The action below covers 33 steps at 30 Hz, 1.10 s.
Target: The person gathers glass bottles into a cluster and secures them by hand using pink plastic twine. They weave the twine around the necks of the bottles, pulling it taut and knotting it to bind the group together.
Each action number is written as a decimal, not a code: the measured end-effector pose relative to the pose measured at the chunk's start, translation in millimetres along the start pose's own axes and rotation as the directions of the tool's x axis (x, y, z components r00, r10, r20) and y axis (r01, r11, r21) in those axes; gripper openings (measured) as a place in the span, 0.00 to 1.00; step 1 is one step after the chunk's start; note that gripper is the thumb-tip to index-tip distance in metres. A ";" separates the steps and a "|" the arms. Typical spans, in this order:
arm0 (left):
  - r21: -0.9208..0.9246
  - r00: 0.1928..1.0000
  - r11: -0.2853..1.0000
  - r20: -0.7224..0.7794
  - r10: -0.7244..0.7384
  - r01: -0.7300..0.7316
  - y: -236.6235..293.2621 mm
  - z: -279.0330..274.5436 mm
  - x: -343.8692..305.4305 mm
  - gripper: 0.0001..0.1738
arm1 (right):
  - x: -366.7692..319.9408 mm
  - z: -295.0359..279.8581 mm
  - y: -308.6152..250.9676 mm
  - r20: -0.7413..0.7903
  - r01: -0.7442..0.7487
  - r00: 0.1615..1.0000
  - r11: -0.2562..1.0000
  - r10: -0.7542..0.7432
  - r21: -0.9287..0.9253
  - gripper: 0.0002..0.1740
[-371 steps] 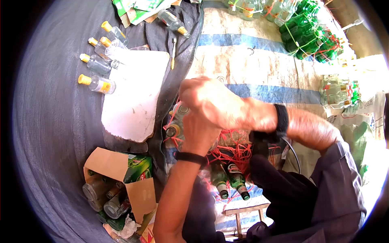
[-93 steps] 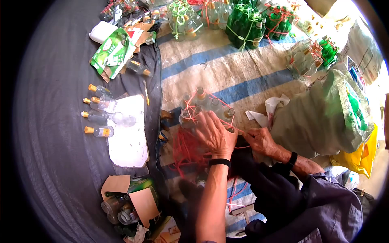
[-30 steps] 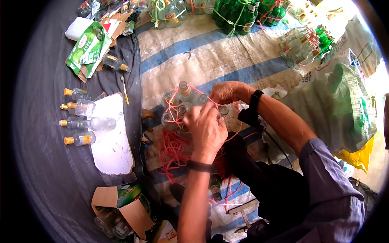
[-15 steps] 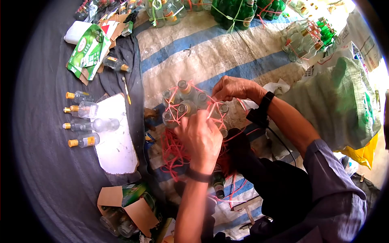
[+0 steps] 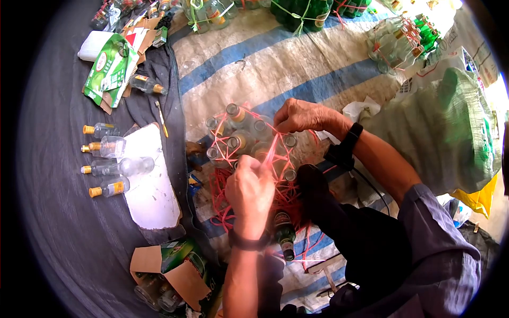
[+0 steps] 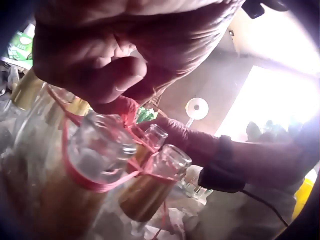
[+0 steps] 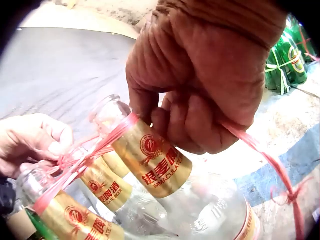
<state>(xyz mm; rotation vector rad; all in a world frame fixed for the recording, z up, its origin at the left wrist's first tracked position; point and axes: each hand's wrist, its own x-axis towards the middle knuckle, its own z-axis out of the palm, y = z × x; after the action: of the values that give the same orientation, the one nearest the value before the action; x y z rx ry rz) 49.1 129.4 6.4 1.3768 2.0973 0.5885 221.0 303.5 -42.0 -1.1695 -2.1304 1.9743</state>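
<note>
At 6 o'clock, nearest the person: dark green glass beer bottle (image 5: pixel 284 233) lying flat, red oval label, wording unreadable. Left hand (image 5: pixel 250 191) has thumb and forefinger pinched on a red plastic string (image 5: pixel 270 152), which is taut. Bundle of clear glass bottles (image 5: pixel 237 141) stands upright mid-mat, necks laced together by that string. Gold neck foils show a red round emblem, Chinese characters and a Latin line resembling "IMMACULATE". Right hand (image 5: pixel 299 115) at the bundle's 2 o'clock, fingers curled tight round the string. Bare blue-striped woven mat (image 5: pixel 297 69) toward 12 o'clock, with tied green bottle bundles (image 5: pixel 299 8) at its far edge.
</note>
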 end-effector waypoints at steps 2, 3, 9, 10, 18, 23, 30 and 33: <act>-0.046 0.998 0.997 -0.022 0.062 -0.063 -7.3 -4.7 4.4 0.06 | -2.8 1.7 -1.5 0.001 -0.002 1.000 1.000 0.003 -0.009 0.12; -0.118 0.998 0.991 -0.017 0.066 -0.068 -6.3 -7.8 5.5 0.04 | -5.3 2.4 -3.2 -0.013 -0.001 1.000 1.000 0.001 0.004 0.12; 0.143 0.978 0.980 -0.136 0.160 -0.141 8.4 0.8 6.9 0.01 | -13.0 9.4 0.4 -0.121 0.024 0.992 1.000 -0.023 0.008 0.12; 0.172 0.967 0.969 -0.155 0.202 -0.175 8.9 1.0 7.0 0.02 | -15.7 10.6 -0.4 -0.171 0.013 0.985 1.000 -0.014 -0.005 0.12; 0.301 0.913 0.920 -0.244 0.329 -0.251 -0.2 17.7 -0.3 0.06 | -12.3 42.0 39.3 -0.409 -0.073 0.882 0.926 0.233 0.370 0.16; 0.402 0.929 0.887 -0.185 0.319 -0.225 -0.6 12.1 -10.6 0.10 | -11.8 55.6 45.5 -0.569 0.000 0.780 0.909 0.261 0.417 0.18; 0.243 0.953 0.921 0.066 0.297 -0.304 -11.2 -62.6 -30.1 0.14 | -31.5 51.1 58.3 -0.716 -0.039 0.683 0.972 -0.145 -0.233 0.24; 0.200 0.939 0.919 0.016 0.343 -0.339 11.4 -123.0 -58.0 0.14 | -26.6 47.6 90.8 -0.625 -0.067 0.753 0.920 -0.207 -0.386 0.21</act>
<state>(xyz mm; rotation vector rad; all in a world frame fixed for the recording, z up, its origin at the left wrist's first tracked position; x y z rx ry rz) -6.0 73.1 117.8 1.8819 1.9856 0.5379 262.9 242.4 -117.6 -1.5075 -2.1289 0.8781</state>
